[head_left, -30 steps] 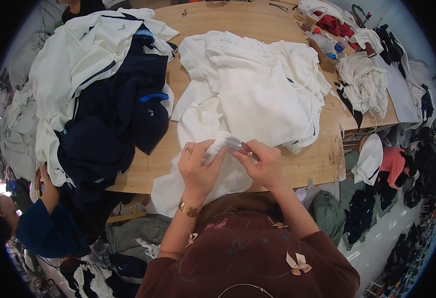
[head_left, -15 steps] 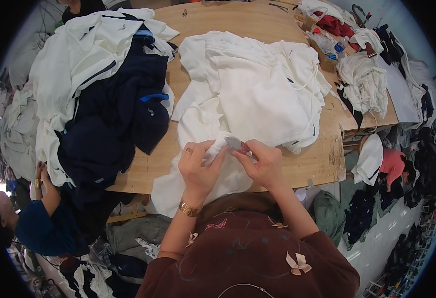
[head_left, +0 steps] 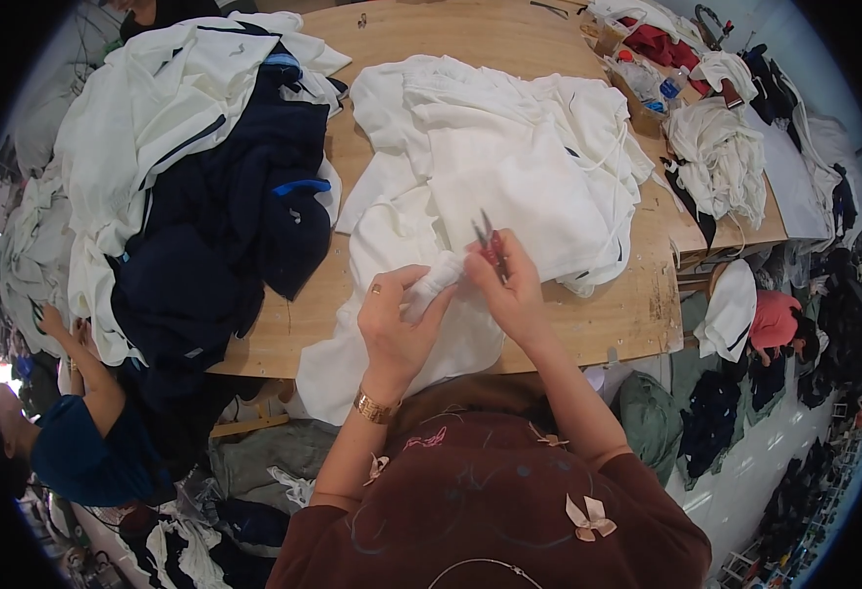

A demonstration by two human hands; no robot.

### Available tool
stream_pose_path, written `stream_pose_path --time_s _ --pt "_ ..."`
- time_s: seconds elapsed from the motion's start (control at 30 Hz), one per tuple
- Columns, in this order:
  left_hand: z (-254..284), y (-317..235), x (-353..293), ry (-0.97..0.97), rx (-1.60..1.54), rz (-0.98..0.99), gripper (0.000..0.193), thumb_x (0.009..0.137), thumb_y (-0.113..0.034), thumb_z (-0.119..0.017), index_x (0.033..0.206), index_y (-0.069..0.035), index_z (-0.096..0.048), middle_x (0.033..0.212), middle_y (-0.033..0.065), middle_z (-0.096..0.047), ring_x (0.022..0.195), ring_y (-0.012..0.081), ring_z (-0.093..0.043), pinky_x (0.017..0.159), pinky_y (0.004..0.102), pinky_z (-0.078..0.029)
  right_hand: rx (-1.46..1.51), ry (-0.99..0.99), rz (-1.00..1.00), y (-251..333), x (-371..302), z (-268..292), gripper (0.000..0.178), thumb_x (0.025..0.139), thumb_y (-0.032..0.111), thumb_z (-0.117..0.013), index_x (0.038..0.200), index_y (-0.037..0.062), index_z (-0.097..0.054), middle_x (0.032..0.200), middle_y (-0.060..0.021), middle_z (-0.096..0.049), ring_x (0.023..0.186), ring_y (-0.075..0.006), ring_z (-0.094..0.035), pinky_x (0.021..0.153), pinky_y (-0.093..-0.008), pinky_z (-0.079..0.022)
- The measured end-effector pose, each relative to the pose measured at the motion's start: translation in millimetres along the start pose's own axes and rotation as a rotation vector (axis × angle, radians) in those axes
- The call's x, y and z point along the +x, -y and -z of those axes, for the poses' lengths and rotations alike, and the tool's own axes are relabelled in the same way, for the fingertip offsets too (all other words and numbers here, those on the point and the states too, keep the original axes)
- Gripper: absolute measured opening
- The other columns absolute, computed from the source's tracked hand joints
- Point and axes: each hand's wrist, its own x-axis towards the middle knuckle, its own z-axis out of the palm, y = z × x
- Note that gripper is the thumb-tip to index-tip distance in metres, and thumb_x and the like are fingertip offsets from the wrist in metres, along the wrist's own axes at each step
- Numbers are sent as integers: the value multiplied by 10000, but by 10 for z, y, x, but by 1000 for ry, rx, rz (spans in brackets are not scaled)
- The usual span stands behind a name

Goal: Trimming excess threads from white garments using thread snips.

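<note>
A white garment [head_left: 392, 245] lies at the table's near edge, part of it hanging over. My left hand [head_left: 395, 319] is closed on it, pinching a bunched, cuff-like end between thumb and fingers. Just right of that end, my right hand [head_left: 511, 290] grips a small pair of red-handled thread snips [head_left: 491, 250]. The snips' dark blades point away from me, apart from each other at the tips. Behind both hands, more white garments [head_left: 510, 177] are piled.
White and navy garments [head_left: 210, 206] are heaped at the left, where a co-worker in blue [head_left: 92, 447] stands. A box with bottles [head_left: 642, 88] and crumpled white cloth [head_left: 716, 162] occupy the right side. Another person in pink [head_left: 777, 319] bends over at the right.
My right hand has moved a little up and right, taking the snips off the bunched cloth. The snips now point away from me. My left hand keeps its hold.
</note>
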Motion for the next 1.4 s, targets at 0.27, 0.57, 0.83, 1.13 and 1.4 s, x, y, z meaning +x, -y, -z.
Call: stream_pose_path --time_s 0.27,0.57,0.83,1.13,1.4 --pt "94 47 39 161 -172 168 247 799 -121 -649 1019 -19 -607 904 127 -639 787 230 -614 713 288 -472 214 154 -182 -16 36 -63 183 851 82 -616 777 83 -448 685 88 -408 601 8 -336 520 -167 -269" --pt "121 -52 77 149 -307 81 268 801 -112 -656 1048 -16 -613 941 126 -646 847 184 -617 773 283 -471 268 85 -145 32 38 -17 156 852 118 -625 787 80 -488 651 93 -419 579 4 -319 508 -174 -256" --pt "129 -46 34 113 -159 67 297 736 -66 -716 1025 -46 -648 863 127 -656 741 211 -632 688 278 -488 -240 -40 176 133 -19 -51 168 830 86 -606 843 -1 -463 720 -64 -462 620 -133 -442 578 -259 -396" --pt "144 -82 35 114 -70 -12 304 716 -39 -703 1015 -53 -647 787 122 -615 690 253 -600 619 318 -463 -250 218 375 199 -74 -21 262 750 -98 -533 981 3 -461 819 -128 -496 729 -273 -546 642 -349 -456" --pt "108 -46 82 154 -22 -38 259 720 -31 -696 970 -29 -630 776 119 -600 679 277 -586 603 330 -457 -346 270 469 172 49 27 300 717 -82 -570 1001 12 -537 907 -133 -515 765 -312 -550 635 -375 -453"
